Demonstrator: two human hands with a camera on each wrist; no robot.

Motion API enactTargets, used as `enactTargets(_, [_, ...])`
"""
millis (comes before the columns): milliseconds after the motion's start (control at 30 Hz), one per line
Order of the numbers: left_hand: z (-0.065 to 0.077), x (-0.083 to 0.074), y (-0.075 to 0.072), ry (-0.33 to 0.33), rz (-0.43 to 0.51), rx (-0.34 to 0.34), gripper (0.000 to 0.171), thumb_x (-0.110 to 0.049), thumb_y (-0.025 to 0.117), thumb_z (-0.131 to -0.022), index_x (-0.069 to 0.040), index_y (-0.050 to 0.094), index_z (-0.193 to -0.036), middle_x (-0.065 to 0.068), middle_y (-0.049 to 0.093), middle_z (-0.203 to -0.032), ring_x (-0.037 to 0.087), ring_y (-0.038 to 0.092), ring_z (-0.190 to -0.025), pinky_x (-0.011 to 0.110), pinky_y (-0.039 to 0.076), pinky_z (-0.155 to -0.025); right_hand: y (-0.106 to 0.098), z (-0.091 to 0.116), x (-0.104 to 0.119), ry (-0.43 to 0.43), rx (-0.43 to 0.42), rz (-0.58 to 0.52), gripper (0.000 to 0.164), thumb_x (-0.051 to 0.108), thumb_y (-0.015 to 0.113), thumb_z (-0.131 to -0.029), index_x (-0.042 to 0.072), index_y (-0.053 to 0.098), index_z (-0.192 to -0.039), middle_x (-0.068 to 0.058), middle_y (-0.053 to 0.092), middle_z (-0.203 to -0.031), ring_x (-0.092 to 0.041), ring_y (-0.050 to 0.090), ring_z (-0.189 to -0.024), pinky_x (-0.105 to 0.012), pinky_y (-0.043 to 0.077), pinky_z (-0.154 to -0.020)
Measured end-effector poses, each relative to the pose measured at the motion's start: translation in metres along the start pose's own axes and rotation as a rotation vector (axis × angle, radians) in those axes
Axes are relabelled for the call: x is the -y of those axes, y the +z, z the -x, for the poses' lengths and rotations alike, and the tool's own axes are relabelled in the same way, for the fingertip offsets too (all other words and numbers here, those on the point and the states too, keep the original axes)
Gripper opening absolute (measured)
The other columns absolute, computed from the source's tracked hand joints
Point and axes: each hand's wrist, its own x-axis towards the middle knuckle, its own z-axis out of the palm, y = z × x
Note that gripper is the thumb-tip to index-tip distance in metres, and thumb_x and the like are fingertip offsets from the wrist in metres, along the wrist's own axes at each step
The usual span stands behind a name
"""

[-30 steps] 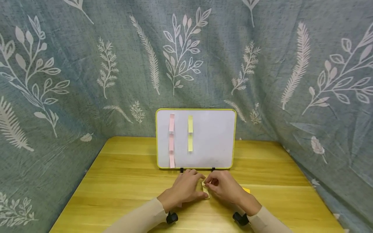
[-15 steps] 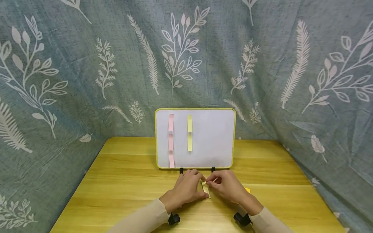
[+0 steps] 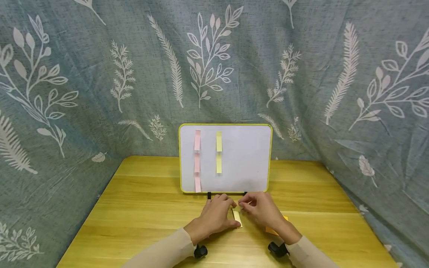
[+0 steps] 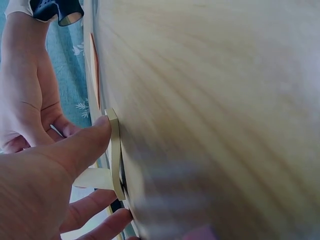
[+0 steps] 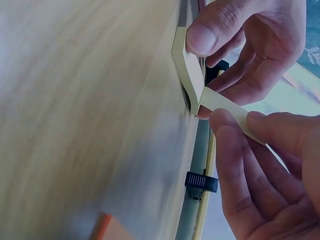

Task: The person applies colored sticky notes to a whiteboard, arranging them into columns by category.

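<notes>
On the table, below the whiteboard, lies a narrow pale-yellow pad of sticky notes (image 3: 237, 219). My left hand (image 3: 216, 216) grips it lengthwise, thumb on the near end and fingers at the far end. Between thumb and index finger, my right hand (image 3: 263, 210) pinches one yellow sticky note (image 5: 225, 109). In the right wrist view this note rises from the far end of the pad (image 5: 189, 67), its lower edge still against it. The pad bends slightly upward in the left hand's grip.
The yellow-framed whiteboard (image 3: 246, 160) stands behind the hands on black feet (image 3: 209, 195). It bears several pink strips (image 3: 197, 140) and two yellow strips (image 3: 219, 141). An orange pad (image 3: 272, 231) lies partly under the right wrist. Something pink (image 4: 200, 233) shows at the left wrist view's bottom edge.
My right hand has moved slightly up and away toward the board, lifting the note farther off the pad, so more of the pad shows. The left hand has stayed nearly still.
</notes>
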Motion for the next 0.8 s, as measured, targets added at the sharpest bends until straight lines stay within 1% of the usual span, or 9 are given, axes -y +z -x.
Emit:
enactTargets(67, [0.0, 0.0, 0.0, -0.002, -0.002, 0.0, 0.062, -0.06, 0.101, -0.089, -0.023, 0.083, -0.135, -0.002, 0.077, -0.138, 0.025, 0.07, -0.127, 0.049, 0.06, -0.104, 0.0, -0.001, -0.001, 0.002, -0.009, 0.007, 0.006, 0.013, 0.083, -0.109, 0.01, 0.089, -0.109, -0.004, 0.089, -0.096, -0.02, 0.086, -0.081, -0.023, 0.066, -0.073])
enactTargets(200, [-0.001, 0.0, 0.001, -0.002, -0.006, -0.001, 0.063, -0.061, 0.101, -0.087, -0.023, 0.083, -0.134, -0.002, 0.077, -0.137, 0.025, 0.07, -0.126, 0.047, 0.06, -0.101, -0.001, -0.002, -0.003, 0.002, -0.036, 0.043, 0.006, 0.014, 0.084, -0.109, 0.011, 0.089, -0.109, -0.001, 0.088, -0.093, -0.014, 0.084, -0.08, -0.022, 0.064, -0.073])
enactTargets(300, [-0.002, 0.001, 0.002, 0.001, -0.006, -0.001, 0.064, -0.061, 0.102, -0.087, -0.023, 0.083, -0.135, -0.003, 0.076, -0.137, 0.024, 0.07, -0.126, 0.046, 0.059, -0.1, -0.002, -0.004, -0.005, -0.009, -0.06, 0.051, 0.006, 0.014, 0.084, -0.109, 0.012, 0.089, -0.108, -0.001, 0.088, -0.092, -0.014, 0.083, -0.079, -0.021, 0.063, -0.071])
enactTargets(433, [-0.004, 0.001, 0.001, 0.009, -0.004, -0.01, 0.066, -0.061, 0.103, -0.085, -0.024, 0.082, -0.137, -0.002, 0.076, -0.137, 0.024, 0.07, -0.125, 0.046, 0.06, -0.099, -0.005, -0.007, -0.005, -0.013, -0.094, 0.049, 0.006, 0.013, 0.083, -0.109, 0.013, 0.089, -0.107, -0.003, 0.087, -0.092, -0.018, 0.084, -0.08, -0.021, 0.062, -0.071])
enactTargets(500, [-0.003, 0.0, 0.0, 0.011, -0.002, -0.013, 0.067, -0.059, 0.104, -0.085, -0.024, 0.081, -0.138, -0.001, 0.077, -0.137, 0.025, 0.07, -0.125, 0.048, 0.061, -0.1, -0.006, -0.008, -0.005, -0.001, -0.111, 0.056, 0.006, 0.013, 0.084, -0.109, 0.014, 0.089, -0.106, -0.003, 0.088, -0.093, -0.018, 0.084, -0.08, -0.021, 0.063, -0.071])
enactTargets(600, [-0.002, -0.001, -0.002, 0.011, 0.005, -0.013, 0.068, -0.058, 0.104, -0.085, -0.023, 0.08, -0.138, 0.0, 0.077, -0.137, 0.025, 0.07, -0.124, 0.049, 0.062, -0.1, -0.007, -0.009, -0.006, 0.017, -0.12, 0.047, 0.006, 0.011, 0.084, -0.108, 0.012, 0.089, -0.107, -0.005, 0.088, -0.095, -0.019, 0.086, -0.082, -0.021, 0.064, -0.072])
enactTargets(667, [-0.002, -0.001, -0.002, 0.007, 0.015, -0.01, 0.068, -0.057, 0.104, -0.085, -0.023, 0.08, -0.139, 0.0, 0.076, -0.137, 0.025, 0.07, -0.124, 0.048, 0.061, -0.099, -0.008, -0.01, -0.006, 0.029, -0.127, 0.038, 0.006, 0.01, 0.083, -0.108, 0.01, 0.089, -0.108, -0.006, 0.089, -0.096, -0.021, 0.087, -0.083, -0.021, 0.065, -0.073])
enactTargets(800, [-0.001, 0.0, -0.001, 0.008, 0.039, -0.004, 0.07, -0.055, 0.104, -0.086, -0.022, 0.078, -0.141, 0.001, 0.076, -0.137, 0.025, 0.069, -0.123, 0.047, 0.06, -0.099, -0.011, -0.011, -0.005, 0.045, -0.139, 0.007, 0.008, 0.009, 0.082, -0.109, 0.006, 0.089, -0.112, -0.006, 0.089, -0.099, -0.027, 0.088, -0.085, -0.021, 0.065, -0.072])
